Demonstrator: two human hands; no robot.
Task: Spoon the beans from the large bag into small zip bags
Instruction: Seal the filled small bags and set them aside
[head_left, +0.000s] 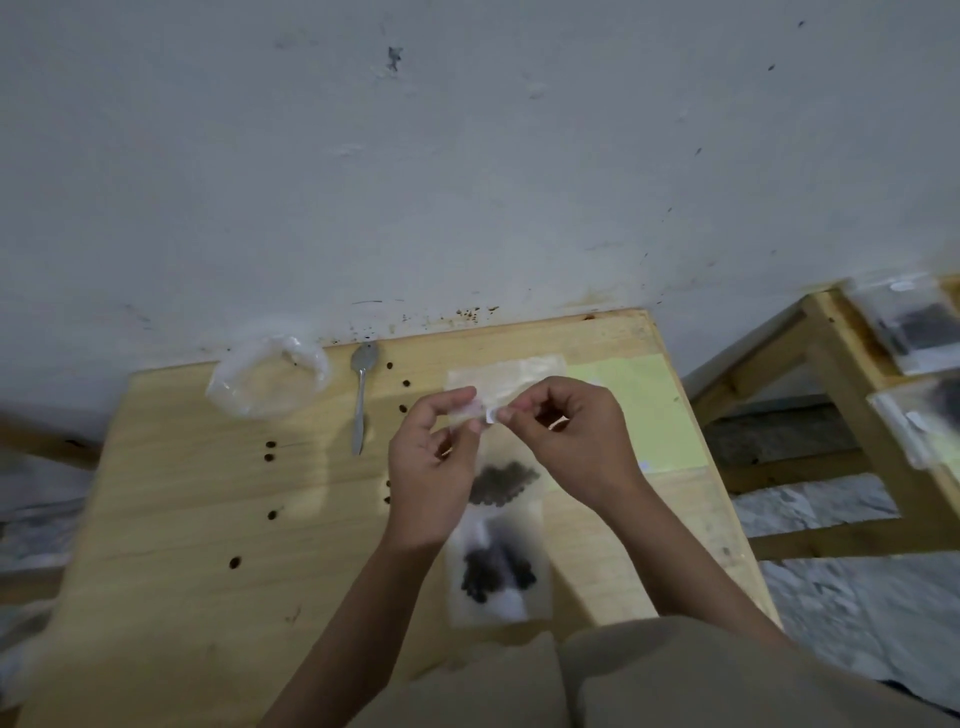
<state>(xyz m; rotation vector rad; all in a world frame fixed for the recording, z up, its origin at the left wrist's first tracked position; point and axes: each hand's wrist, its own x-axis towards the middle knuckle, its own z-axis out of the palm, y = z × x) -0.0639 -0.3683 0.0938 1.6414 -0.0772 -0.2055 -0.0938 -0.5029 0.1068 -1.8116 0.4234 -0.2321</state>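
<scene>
Above the middle of the wooden table (171, 499), your two hands meet at the top edge of a small zip bag (501, 483) that hangs below them with a dark clump of beans showing through the plastic. Your left hand (428, 467) pinches the bag's top strip between thumb and forefinger, other fingers curled; your right hand (571, 441) pinches the same strip just beside it, fingertips nearly touching the left's. A second small bag of beans (498, 571) lies flat on the table, nearer you, directly below the held one. Far left, against the wall, the large clear bag (267, 382) sits crumpled and open-mouthed; whether beans remain in it cannot be told. A metal spoon (361, 395) lies just right of it, bowl toward the wall. Loose beans (270, 451) dot the tabletop. A yellow-green sheet (649, 410) lies on the table's right side. More filled bags (914, 327) rest on the wooden frame to the far right, blurred.
</scene>
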